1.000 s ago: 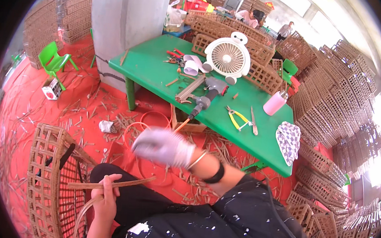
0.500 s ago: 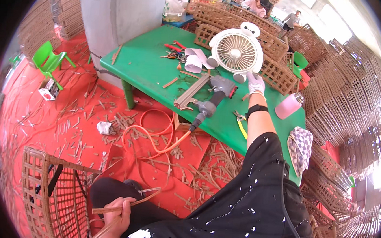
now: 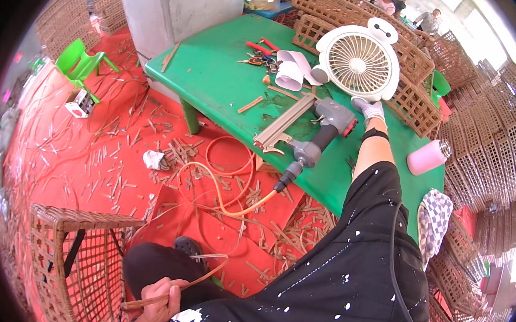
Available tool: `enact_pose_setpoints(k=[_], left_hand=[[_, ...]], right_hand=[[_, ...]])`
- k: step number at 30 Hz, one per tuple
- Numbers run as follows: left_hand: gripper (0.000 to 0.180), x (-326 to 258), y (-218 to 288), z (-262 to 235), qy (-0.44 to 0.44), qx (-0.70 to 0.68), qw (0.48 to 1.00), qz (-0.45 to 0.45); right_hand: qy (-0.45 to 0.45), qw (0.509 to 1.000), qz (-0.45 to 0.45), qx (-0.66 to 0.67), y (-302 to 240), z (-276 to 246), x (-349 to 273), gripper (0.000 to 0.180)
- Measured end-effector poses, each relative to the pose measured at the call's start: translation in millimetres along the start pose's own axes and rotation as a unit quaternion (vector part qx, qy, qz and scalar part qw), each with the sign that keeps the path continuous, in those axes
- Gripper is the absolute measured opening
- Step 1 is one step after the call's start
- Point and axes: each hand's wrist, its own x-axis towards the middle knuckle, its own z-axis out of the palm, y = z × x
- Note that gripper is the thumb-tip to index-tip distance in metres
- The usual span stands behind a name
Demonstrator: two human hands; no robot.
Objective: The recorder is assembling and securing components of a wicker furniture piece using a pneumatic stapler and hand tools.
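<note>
Fingers of the bare left hand (image 3: 162, 298) were curled tight around a brown strip (image 3: 140, 303) beside a woven basket (image 3: 66, 214), out past the near edge of the green table (image 3: 217, 56). Those of the gloved right hand (image 3: 369, 108) were at the bottom of the white fan (image 3: 361, 60), which stood by the far edge, though whether they gripped it could not be told. Close to the near edge, about midway along, lay a grey power tool (image 3: 323, 137), its orange hose (image 3: 261, 202) dropping over that edge, while a pink bottle (image 3: 427, 158) stood by the right edge.
</note>
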Motion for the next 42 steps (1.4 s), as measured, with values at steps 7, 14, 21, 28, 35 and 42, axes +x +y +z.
enact_pose_setpoints(k=[7, 14, 21, 28, 35, 42], left_hand=[[0.018, 5, 3, 6, -0.006, 0.003, 1.000, 0.008], [0.019, 6, 3, 7, 0.007, 0.011, 1.000, 0.028], [0.018, 4, 7, 3, 0.026, 0.026, 0.998, 0.042], [0.017, -8, 6, -1, 0.048, 0.028, 0.998, 0.043], [0.016, -10, 8, -3, 0.071, 0.013, 0.995, 0.072], [0.024, -27, -12, -5, 0.081, -0.027, 0.994, 0.073]], right_hand=[[-0.095, 0.984, -0.056, 0.139, 12, 13, 27, 0.057], [-0.069, 0.989, -0.075, 0.104, -2, 0, -5, 0.055], [-0.080, 0.995, -0.043, 0.048, 19, -32, -19, 0.048], [-0.060, 0.994, -0.011, 0.086, 30, -6, -27, 0.046], [0.008, 0.991, 0.119, -0.065, -36, -45, -126, 0.101], [0.134, 0.956, -0.239, 0.103, -42, -37, -231, 0.075]])
